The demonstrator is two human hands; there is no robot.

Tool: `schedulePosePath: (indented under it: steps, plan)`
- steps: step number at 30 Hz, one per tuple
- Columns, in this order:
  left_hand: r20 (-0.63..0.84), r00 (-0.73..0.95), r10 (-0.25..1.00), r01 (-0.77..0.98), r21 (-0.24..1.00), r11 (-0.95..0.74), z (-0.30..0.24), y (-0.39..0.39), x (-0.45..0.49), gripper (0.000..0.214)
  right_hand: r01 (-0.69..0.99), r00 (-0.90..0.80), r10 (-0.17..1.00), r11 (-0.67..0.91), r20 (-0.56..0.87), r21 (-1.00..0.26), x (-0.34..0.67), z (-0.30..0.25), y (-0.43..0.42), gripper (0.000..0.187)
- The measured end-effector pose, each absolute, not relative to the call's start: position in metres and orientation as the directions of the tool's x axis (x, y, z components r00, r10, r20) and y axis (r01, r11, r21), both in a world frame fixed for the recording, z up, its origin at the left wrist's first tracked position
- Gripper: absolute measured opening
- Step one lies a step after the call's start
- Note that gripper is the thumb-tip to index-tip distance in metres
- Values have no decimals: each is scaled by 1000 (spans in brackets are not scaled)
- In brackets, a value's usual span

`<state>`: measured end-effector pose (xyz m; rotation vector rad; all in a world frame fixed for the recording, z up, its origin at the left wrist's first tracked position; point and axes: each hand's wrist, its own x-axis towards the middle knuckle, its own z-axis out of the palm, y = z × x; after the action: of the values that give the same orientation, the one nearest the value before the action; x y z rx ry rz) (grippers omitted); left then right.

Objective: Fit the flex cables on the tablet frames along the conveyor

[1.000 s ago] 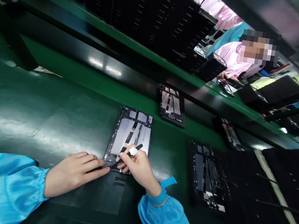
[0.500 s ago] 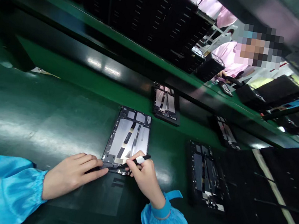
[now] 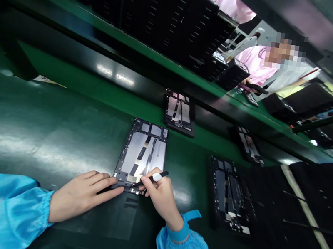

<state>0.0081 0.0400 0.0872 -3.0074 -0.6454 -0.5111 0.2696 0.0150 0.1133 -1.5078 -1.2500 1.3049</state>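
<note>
Taking the open tablet (image 3: 141,154) as clock centre. Found lying on the green bench (image 3: 52,127), inner side up, upper end tipped slightly from twelve toward one. Showing silver plates, black frame, a dark ribbon strip running lengthwise.

With the left hand (image 3: 81,197), between seven and eight o'clock, touching the tablet's near corner. Grip spread there, thumb apart from the fingers, palm down.

With the right hand (image 3: 162,193), at five o'clock, pinching a slim black tool (image 3: 163,174) in the grip, pen fashion. Pointing its lower end at the tablet's six-o'clock edge; cannot tell whether touching. Seen near the upper end: a white patch, on tool or finger unclear. Worn at that wrist: blue band (image 3: 179,231), tab loose.

Marked on the bench just below, at six: a dark "11" (image 3: 131,203).

Noted around: at one o'clock, second tablet (image 3: 178,111) on a black block; between two and three, third tablet (image 3: 248,145); between three and four, fourth tablet (image 3: 231,195). Past the metal ledge, at twelve: black stacks (image 3: 161,18). Between one and two, well apart: person in pink (image 3: 255,62), with something dark in hand.
</note>
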Motion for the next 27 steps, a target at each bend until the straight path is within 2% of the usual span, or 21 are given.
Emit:
schedulePosePath:
  steps: [8, 13, 15, 17, 19, 22, 24, 27]
  plan:
    - [361, 816, 452, 422, 161, -892, 91, 42, 19, 34, 179, -16, 970, -237, -244, -955, 270, 112, 15, 25]
    - [304, 830, 468, 453, 123, -883, 101, 43, 32, 38, 208, -18, 979, -194, -202, -959, 270, 110, 14, 26]
    - [300, 834, 463, 434, 160, -886, 101, 45, 29, 35, 184, -5, 981, -188, -193, -965, 271, 109, 13, 30]
    - [310, 835, 454, 400, 224, -889, 100, 47, 21, 33, 142, 71, 986, -160, -152, -977, 272, 105, 12, 34]
    - [323, 829, 457, 381, 271, -884, 101, 50, 14, 33, 135, 243, 969, -77, -42, -988, 275, 99, 12, 36]
    - [327, 810, 487, 382, 336, -861, 104, 56, 10, 32, 107, 492, 869, 9, 61, -994, 279, 87, 18, 36]
    - [345, 762, 548, 423, 376, -824, 102, 65, 9, 30, -7, 548, 836, 6, 2, -1000, 279, 82, 24, 38]
    - [434, 627, 647, 567, 315, -761, 88, 81, 9, 38, -174, 538, 836, -11, -105, -985, 273, 80, 31, 42]
